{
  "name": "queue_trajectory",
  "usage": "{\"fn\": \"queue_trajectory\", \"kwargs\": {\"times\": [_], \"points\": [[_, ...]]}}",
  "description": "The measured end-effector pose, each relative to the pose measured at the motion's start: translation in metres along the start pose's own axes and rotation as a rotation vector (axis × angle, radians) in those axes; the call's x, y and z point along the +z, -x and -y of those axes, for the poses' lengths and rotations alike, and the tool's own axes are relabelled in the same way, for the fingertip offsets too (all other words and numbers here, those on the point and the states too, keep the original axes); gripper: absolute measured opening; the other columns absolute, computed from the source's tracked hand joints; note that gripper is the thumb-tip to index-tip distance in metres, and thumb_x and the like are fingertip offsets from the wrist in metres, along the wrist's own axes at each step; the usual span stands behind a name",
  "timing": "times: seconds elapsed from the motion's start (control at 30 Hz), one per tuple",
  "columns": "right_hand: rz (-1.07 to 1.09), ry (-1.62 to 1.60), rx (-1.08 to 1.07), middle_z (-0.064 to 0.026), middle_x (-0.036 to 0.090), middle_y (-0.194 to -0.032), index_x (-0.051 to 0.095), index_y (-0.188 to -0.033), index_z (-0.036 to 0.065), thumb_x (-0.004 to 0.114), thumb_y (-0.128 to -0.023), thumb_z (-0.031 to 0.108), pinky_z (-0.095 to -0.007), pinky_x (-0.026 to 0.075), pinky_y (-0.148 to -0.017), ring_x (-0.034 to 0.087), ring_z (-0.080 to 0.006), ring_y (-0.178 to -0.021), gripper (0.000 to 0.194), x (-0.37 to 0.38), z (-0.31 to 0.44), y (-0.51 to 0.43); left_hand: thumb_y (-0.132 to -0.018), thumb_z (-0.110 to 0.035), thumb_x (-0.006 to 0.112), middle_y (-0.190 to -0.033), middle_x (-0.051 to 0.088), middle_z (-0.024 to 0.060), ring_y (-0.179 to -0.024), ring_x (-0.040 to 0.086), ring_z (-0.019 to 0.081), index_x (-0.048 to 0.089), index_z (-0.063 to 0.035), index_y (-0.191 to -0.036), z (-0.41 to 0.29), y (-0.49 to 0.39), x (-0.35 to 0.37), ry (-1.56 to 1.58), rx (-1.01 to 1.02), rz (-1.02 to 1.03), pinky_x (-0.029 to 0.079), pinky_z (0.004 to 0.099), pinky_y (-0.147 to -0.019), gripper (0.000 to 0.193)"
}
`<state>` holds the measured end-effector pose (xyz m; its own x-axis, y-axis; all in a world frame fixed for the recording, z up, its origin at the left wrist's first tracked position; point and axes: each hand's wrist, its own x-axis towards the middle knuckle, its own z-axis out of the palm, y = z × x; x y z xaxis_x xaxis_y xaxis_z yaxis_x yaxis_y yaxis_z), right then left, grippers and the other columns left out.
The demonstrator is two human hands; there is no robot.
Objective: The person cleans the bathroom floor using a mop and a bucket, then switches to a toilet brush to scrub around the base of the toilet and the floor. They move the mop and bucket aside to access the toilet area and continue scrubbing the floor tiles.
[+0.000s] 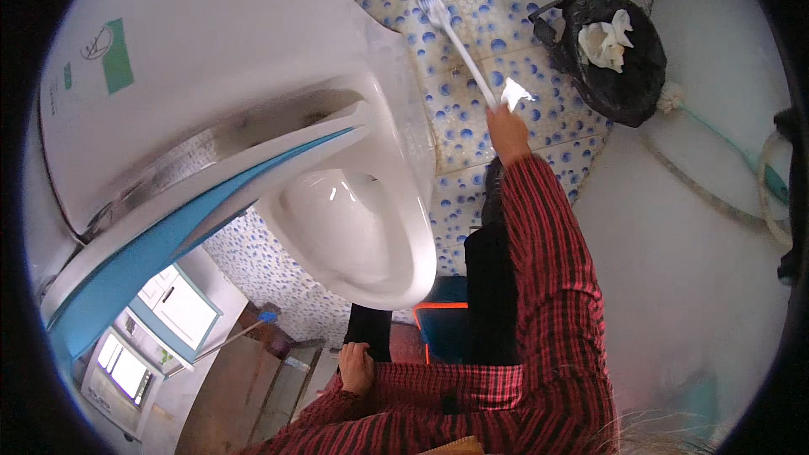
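Observation:
My right hand [507, 134] is closed around the handle end of a white toilet brush [466, 57], held low over the tiled floor beside the toilet. The brush's bristle head points away from me, towards the wall. A white scrap [516, 93], seemingly paper, shows beside my fingers; whether they touch it I cannot tell. Left of the brush stands the white toilet bowl [354, 227], uncovered. My left hand [357, 368] rests near my knee, its fingers curled; nothing shows in it.
A bin lined with a black bag [644, 85] holds crumpled tissue at the upper right. A hose [701, 189] runs along the right wall. At the left are a blue-edged door [145, 253] and a long-handled mop or brush [218, 347]. Blue-spotted tiles [468, 133] cover the floor.

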<state>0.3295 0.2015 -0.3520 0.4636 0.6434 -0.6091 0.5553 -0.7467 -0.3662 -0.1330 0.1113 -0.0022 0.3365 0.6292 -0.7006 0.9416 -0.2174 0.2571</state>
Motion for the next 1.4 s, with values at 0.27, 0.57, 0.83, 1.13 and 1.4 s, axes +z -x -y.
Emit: {"fn": "queue_trajectory", "kwargs": {"times": [0.27,0.57,0.83,1.13,1.4], "points": [[0.099,0.146,0.056,-0.0255,0.065,-0.072,0.052,-0.117,-0.001,0.053,-0.098,0.042,-0.056,0.053,-0.061,0.066,-0.0448,-0.07,0.047,-0.014,-0.052,0.048,-0.076,-0.003,0.06,-0.091,0.054,0.0137,-0.092,0.052,0.0351,0.059,-0.0063,-0.1,0.004,0.005,0.006,0.05,-0.104,0.025,0.04,0.0465,-0.082,0.024],[0.316,0.174,0.408,-0.0247,0.068,-0.083,0.05,-0.122,-0.004,0.052,-0.099,0.039,-0.0543,0.052,-0.063,0.067,-0.0433,-0.073,0.048,-0.029,-0.104,0.101,-0.075,0.0,0.06,-0.092,0.056,0.0126,-0.092,0.053,0.0344,0.059,-0.0067,-0.098,-0.003,-0.002,0.007,0.013,-0.098,0.011,0.04,0.0459,-0.081,0.024],[-0.086,0.045,-0.018,-0.0266,0.066,-0.083,0.055,-0.103,-0.001,0.047,-0.1,0.042,-0.0538,0.055,-0.067,0.065,-0.0466,-0.079,0.044,-0.026,-0.006,-0.057,-0.077,-0.001,0.059,-0.09,0.055,0.0124,-0.091,0.053,0.0343,0.059,-0.0066,-0.096,-0.007,-0.001,0.008,0.027,-0.124,-0.012,0.04,0.0465,-0.079,0.02],[-0.145,0.197,-0.128,-0.0287,0.064,-0.092,0.057,-0.113,-0.004,0.044,-0.101,0.021,-0.0518,0.053,-0.075,0.065,-0.045,-0.086,0.03,-0.104,-0.018,-0.056,-0.076,-0.003,0.059,-0.09,0.054,0.0134,-0.09,0.052,0.035,0.059,-0.0067,-0.096,-0.024,-0.01,0.013,0.066,-0.144,-0.03,0.038,0.0453,-0.077,0.021],[0.192,0.099,-0.026,-0.0311,0.066,-0.097,0.059,-0.111,-0.005,0.047,-0.1,0.042,-0.0528,0.055,-0.073,0.069,-0.0416,-0.086,0.049,-0.018,-0.018,-0.129,-0.076,-0.002,0.059,-0.089,0.054,0.0138,-0.088,0.052,0.0349,0.059,-0.0068,-0.095,-0.046,-0.018,0.019,0.076,-0.139,-0.059,0.039,0.0449,-0.077,0.02]]}}
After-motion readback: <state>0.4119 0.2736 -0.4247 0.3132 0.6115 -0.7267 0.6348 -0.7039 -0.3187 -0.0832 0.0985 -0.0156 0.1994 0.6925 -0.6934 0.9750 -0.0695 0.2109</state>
